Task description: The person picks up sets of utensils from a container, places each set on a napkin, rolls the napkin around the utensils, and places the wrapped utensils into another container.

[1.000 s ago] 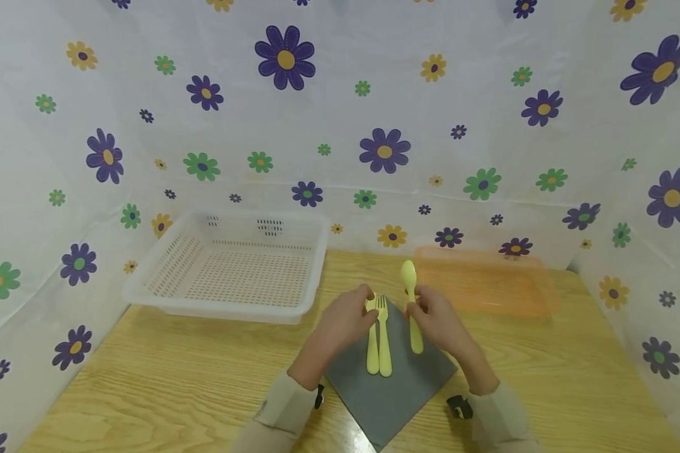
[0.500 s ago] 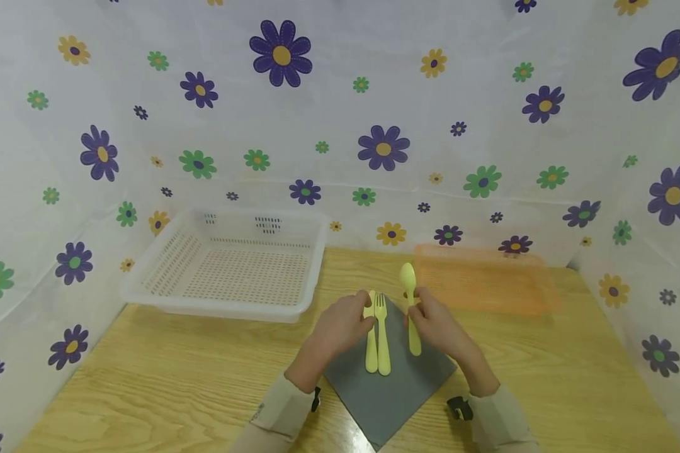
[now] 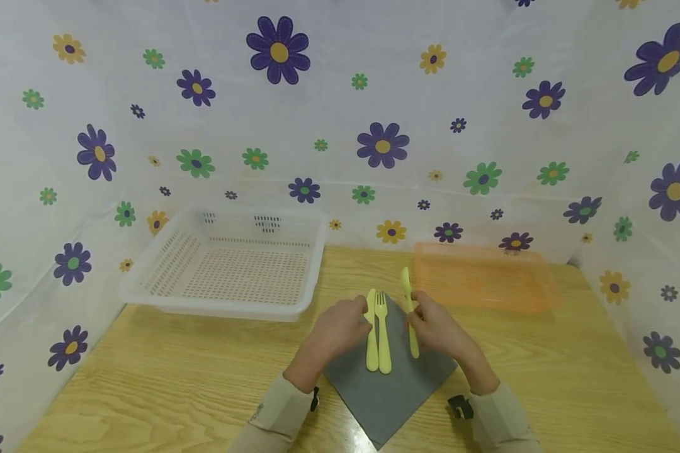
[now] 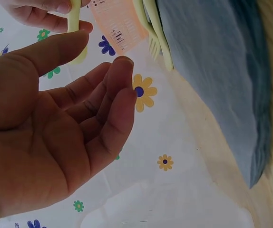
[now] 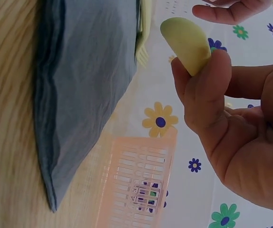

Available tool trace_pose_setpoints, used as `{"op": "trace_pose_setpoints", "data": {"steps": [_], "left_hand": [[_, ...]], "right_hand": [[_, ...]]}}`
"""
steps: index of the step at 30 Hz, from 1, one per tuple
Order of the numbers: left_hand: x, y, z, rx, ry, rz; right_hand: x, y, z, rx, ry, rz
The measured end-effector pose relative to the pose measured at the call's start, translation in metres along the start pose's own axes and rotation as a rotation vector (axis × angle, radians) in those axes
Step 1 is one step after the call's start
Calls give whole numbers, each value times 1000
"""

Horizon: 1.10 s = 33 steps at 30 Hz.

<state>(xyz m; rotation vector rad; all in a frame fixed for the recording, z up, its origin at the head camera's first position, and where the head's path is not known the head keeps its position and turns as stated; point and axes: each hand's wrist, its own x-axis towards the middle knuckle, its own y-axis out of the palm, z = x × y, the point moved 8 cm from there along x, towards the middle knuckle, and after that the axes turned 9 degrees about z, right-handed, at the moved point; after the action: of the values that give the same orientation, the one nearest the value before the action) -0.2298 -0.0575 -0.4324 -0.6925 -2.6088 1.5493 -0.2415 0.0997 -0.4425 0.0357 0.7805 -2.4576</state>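
Spoon (image 3: 405,282), pale yellow, right of centre in the head view, held up off the cloth. From the left: white basket (image 3: 221,308), slotted, middle left of the frame, on the wood-grain table (image 3: 170,371). Next, left hand (image 3: 341,326), just below centre, its pale sleeve (image 3: 277,406) at the bottom edge. Its grip: nothing held; left wrist view gives thumb and loosely bent fingers with a gap between. Knife (image 3: 371,349) comes next, partly behind that hand in the head view; left wrist view sets the two apart. Fork (image 3: 383,343) just beside it on the right, tines toward the top of the frame. Both lie on the cloth (image 3: 388,396), dark grey, folded, one corner toward the bottom edge. Right hand (image 3: 437,324) follows, right of centre, spoon pinched between thumb and fingers, bowl toward the top, handle toward the bottom. Beyond, orange basket (image 3: 487,299), shallow, middle right. Flowered sheet (image 3: 328,107) behind, spanning the whole upper frame.
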Motion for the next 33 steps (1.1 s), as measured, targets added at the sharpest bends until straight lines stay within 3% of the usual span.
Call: {"op": "trace_pose_setpoints", "data": {"steps": [13, 33], "left_hand": [[-2, 9, 1, 57, -16, 63], [-2, 21, 4, 56, -12, 127]], "right_hand": [[0, 6, 0, -52, -49, 56], [17, 17, -19, -73, 45, 114]]}}
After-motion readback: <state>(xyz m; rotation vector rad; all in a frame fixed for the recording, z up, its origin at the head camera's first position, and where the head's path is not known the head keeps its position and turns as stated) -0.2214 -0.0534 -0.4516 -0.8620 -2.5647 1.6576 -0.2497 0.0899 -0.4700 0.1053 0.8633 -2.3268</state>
